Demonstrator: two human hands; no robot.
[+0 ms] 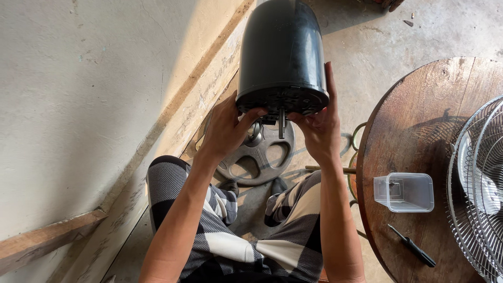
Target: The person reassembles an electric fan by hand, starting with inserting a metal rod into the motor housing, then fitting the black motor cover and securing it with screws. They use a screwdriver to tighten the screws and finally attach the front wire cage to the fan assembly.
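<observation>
**A:** Entry: where is the motor housing (281, 50)?

**B:** Held up between my knees, above the floor, left of the round wooden table (419, 131). Its open face points toward me, with the shaft (282, 124) sticking out at the centre. My left hand (226, 128) grips the near-left rim; the fingers (250, 114) are curled and pressed on the face edge. My right hand (319, 123) cups the right side, thumb stretched up along the black shell, the other fingers bent onto the rim.

**A:** What else is in reach?

**B:** On the table: a clear plastic tub (404, 192), a black screwdriver (414, 246), and wire fan grilles (479, 188) at the right edge. A round metal base plate (259, 154) lies on the floor beneath the housing.

**A:** Handling note?

**B:** My judgement: keep both palms bearing the weight, not the fingertips, hold the face level, and keep skin off the shaft.
</observation>
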